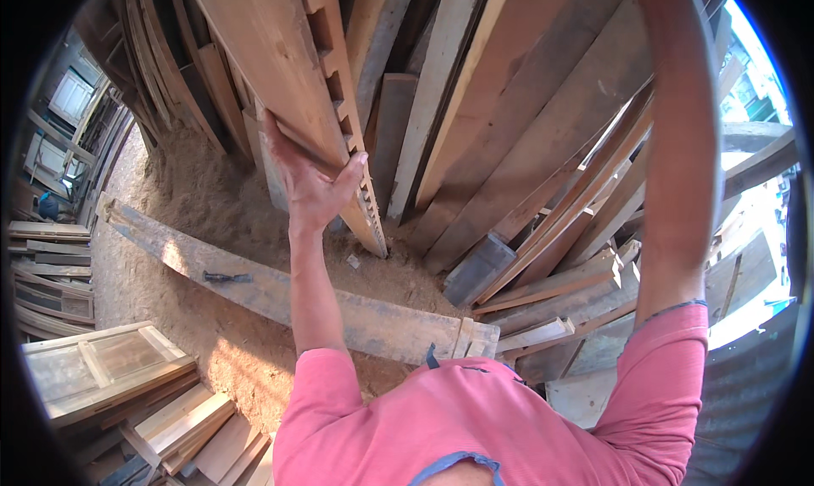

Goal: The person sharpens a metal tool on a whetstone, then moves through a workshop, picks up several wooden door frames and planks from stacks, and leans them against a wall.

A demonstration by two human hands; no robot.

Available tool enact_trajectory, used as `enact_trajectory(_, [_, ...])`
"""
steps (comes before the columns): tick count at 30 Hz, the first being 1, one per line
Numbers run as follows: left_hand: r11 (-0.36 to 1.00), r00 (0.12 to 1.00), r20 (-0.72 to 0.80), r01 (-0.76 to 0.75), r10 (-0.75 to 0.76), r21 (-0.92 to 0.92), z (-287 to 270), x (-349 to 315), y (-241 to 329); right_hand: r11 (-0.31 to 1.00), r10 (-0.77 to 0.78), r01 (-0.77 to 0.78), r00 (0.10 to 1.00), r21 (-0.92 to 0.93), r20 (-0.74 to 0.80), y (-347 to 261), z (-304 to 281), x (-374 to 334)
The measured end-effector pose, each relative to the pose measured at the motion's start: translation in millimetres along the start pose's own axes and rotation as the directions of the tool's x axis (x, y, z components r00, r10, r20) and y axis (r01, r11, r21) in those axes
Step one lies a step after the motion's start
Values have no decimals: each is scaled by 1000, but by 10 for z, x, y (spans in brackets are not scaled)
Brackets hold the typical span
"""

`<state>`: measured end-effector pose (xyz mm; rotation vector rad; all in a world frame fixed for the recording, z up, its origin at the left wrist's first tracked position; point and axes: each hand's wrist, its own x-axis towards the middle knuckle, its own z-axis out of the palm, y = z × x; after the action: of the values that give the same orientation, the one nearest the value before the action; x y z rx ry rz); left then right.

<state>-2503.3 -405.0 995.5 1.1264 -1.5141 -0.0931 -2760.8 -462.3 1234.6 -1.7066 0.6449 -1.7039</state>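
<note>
A long brown wooden board (292,58) with a row of notches cut along one edge leans up past the top of the view. Its lower end reaches down to the sawdust-covered ground. My left hand (318,185) grips the lower part of this board, thumb on the notched edge and fingers around the far side, partly hidden. On the right, my bare right arm (682,189) stretches upward. The right hand lies beyond the top edge, so what it touches cannot be seen.
Several tall planks (526,104) lean behind the board. A low worn beam (254,291) crosses in front of me, bearing a small dark tool (227,277). A panelled wooden piece (106,363) tops a timber stack at lower left. Cut timber (560,291) lies at right.
</note>
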Motion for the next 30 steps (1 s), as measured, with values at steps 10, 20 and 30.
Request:
enact_trajectory(10, [989, 988, 46, 147, -147, 7, -162, -100, 32, 857, -142, -20, 951, -514, -274, 986, -830, 627])
enact_trajectory(20, [994, 997, 18, 78, -77, -76, -215, -26, 42, -161, 257, -58, 961, -985, -98, 1599, -812, 323])
enact_trajectory(30, [999, 996, 77, 53, -53, 10, 34, -73, -94, 266, 465, 202, 830, -943, 309, 2111, -1376, 108])
